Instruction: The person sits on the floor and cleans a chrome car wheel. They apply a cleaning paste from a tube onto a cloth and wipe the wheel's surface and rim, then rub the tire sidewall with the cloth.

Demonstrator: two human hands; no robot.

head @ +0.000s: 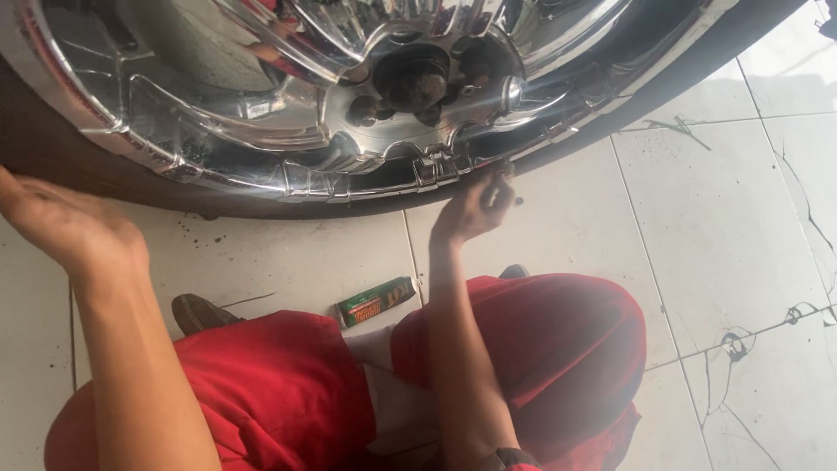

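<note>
The right hand [475, 209] pinches something small and dark, too tiny to identify, against the chrome wheel rim [366, 179]. The left hand [65, 222] rests open-palmed on the tyre [52, 157]. A green tube [377, 301] lies on the tiled floor [558, 218] between red-trousered knees [540, 340].
</note>
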